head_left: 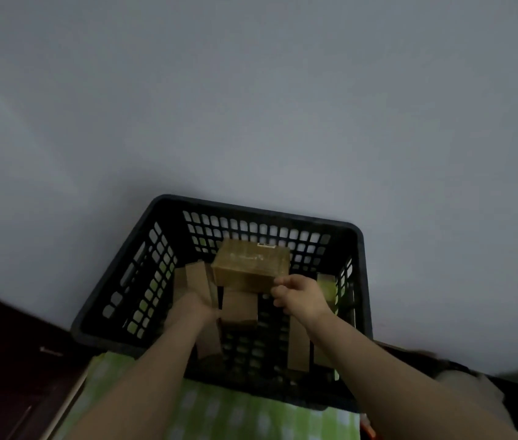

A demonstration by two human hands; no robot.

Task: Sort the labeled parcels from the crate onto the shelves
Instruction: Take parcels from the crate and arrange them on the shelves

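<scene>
Head view: I am at the picking step, both arms down inside the crate (pixel 251 210). My right grip (pixel 299 296) curls at the near corner of the big parcel (pixel 251 265), touching it; I cannot tell whether it has closed. My left grip (pixel 194 308) is sunk among the small parcels (pixel 240 308) beside it, fingers hidden. Next I need a firm hold and a lift clear of the rim. No shelves show. A green cloth (pixel 219 408) lies under my forearms.

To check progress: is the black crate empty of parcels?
No, the crate holds several cardboard parcels, among them a large taped box.
</scene>
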